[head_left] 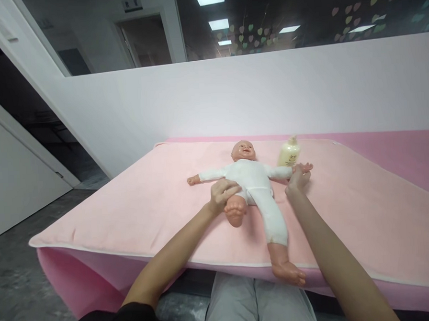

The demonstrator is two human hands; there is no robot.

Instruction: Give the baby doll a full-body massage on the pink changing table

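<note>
A baby doll with a white cloth body lies on its back on a pink padded mat, head away from me. My left hand is closed around the doll's bent leg on the left, just behind its raised foot. The doll's other leg stretches toward me, its foot hanging over the mat's near edge. My right hand is closed at the wrist of the doll's outstretched arm on the right. Right behind that arm stands a pale yellow pump bottle.
A white wall with a dark window above it rises behind the mat. Deeper pink cloth shows beyond the mat on the right and hangs at the front left. Grey floor and a white door are at the left.
</note>
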